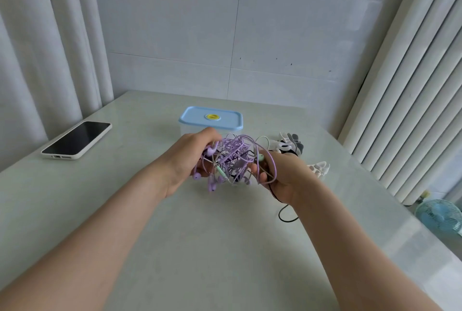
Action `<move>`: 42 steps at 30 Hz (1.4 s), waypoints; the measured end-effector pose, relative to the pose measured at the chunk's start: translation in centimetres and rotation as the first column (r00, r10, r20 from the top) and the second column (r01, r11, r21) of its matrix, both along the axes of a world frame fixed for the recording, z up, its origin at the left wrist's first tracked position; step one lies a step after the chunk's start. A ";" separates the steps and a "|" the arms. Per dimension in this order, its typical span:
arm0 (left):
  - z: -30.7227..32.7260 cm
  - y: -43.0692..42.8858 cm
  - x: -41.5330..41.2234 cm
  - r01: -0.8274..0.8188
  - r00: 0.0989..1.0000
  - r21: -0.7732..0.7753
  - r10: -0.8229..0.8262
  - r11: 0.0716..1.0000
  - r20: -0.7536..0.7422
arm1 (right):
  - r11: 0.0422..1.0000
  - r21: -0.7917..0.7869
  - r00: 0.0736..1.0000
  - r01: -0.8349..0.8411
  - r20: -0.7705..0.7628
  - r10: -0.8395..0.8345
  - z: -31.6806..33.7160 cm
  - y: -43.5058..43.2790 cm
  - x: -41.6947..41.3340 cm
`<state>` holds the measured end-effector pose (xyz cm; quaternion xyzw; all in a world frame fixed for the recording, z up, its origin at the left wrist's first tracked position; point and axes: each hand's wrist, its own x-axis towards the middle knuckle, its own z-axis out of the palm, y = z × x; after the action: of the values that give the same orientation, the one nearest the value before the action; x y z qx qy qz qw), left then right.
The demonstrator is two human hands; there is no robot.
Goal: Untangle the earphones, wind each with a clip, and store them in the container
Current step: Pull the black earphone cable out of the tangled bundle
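**CURRENT STATE: BOTH HANDS ON THE EARPHONE TANGLE**

Your left hand (190,158) grasps the left side of the earphone tangle (232,158). Its fingers are curled round a bunch of purple cable, and a purple earbud (212,151) shows at the fingers. Your right hand (282,175) grips the right side of the same mass. Its fingers close on several strands, and a mint-green earbud (260,157) sits just above the fingertips.

The tangle is held between your two hands, over the table (200,248). It is mostly purple cable, with pale and mint-green strands mixed in. Several purple earbuds hang from its underside; you cannot tell whether the lowest ones touch the table. A black cable (285,215) runs down from under your right hand and loops onto the table beside your right forearm.

The container (225,116) stands on the table directly beyond your left hand. It has a clear body and a light blue lid with a yellow disc at the centre. The lid is on.

The clips (291,144) lie in a loose pile of white, grey and dark pieces beyond your right hand, to the right of the container. More white clips (319,168) lie just right of your right hand.

A phone (76,139) lies screen up near the left table edge, well apart from your hands. A light blue fan (440,215) stands past the right table edge.
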<state>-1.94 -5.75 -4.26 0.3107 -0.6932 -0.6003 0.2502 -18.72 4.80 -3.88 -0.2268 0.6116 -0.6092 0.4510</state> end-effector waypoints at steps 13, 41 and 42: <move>0.0 -0.1 -0.2 -0.313 0.910 0.130 0.336 0.941 -0.244 | 0.996 -0.031 0.995 0.079 0.058 -0.077 0.1 -0.2 0.0; -0.3 0.2 0.1 -0.314 0.876 0.031 0.302 0.949 -0.375 | 0.989 -0.038 0.967 0.143 -0.209 -0.148 -0.2 -0.2 -0.4; -0.5 -0.1 0.1 -0.343 0.864 0.043 0.333 0.938 -0.379 | 0.985 -0.045 0.938 0.165 -0.301 -0.171 -0.3 -0.2 -0.5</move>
<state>-1.85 -5.83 -4.71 0.3016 -0.5740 -0.5868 0.4849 -19.18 4.58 -4.15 -0.2691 0.6849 -0.6091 0.2957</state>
